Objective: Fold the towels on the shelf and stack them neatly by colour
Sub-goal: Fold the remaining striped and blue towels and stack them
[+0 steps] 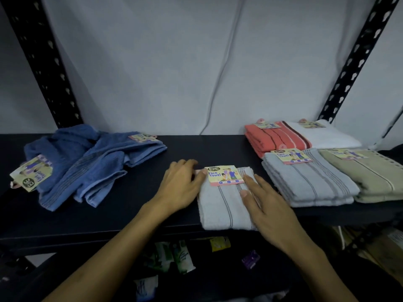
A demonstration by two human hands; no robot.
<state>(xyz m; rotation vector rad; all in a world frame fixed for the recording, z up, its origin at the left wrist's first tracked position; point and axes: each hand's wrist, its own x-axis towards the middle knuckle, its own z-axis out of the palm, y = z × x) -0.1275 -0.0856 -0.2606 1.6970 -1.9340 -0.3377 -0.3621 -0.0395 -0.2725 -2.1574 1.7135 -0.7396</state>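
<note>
A folded light grey towel (220,205) with a paper label lies at the front middle of the dark shelf (130,214). My left hand (181,186) rests beside its left edge, thumb touching the label corner. My right hand (266,205) lies flat on the towel's right side, fingers apart. Loose, crumpled blue towels (87,164) lie in a heap at the left. At the right stand folded stacks: grey (309,182), beige (375,177), coral (277,138) and white (327,136).
Black perforated uprights (43,68) (359,57) frame the shelf at both sides. A grey wall with a hanging cable (220,83) is behind. On the lower shelf below lie several small packets (181,256).
</note>
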